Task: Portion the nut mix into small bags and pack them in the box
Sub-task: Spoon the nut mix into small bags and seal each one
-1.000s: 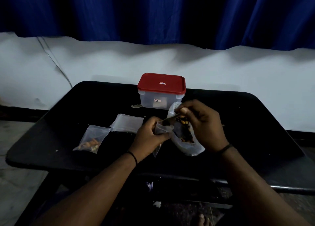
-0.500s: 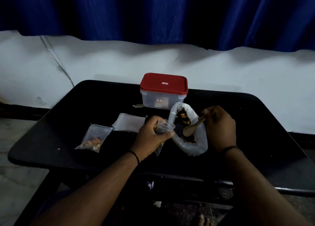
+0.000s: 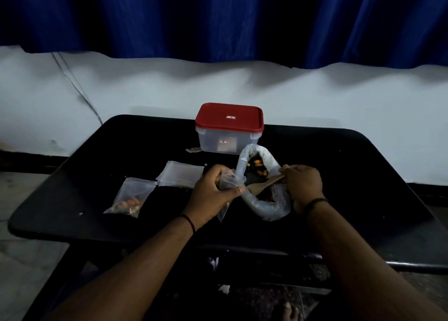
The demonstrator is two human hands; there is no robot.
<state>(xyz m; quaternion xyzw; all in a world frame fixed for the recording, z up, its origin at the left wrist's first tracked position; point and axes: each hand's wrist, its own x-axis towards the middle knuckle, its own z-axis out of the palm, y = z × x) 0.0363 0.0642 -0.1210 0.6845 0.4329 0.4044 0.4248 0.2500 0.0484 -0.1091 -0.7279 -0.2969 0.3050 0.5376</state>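
Now we are scooping: nut mix [image 3: 257, 168] lying in big rolled-down bag [image 3: 266, 207], just under right hand [image 3: 304, 185] fingers, which are curling round wooden spoon [image 3: 263, 184] handle. Left hand [image 3: 213, 194] fingers are pinching small bag [image 3: 229, 182] mouth open, spoon bowl just beside them. Filled bag [image 3: 129, 199] and closed box [image 3: 229, 129] lying apart. Next, we judge: loading spoon, tipping into small bag without spilling.

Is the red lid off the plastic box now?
No, the red lid sits closed on the plastic box at the far side of the table.
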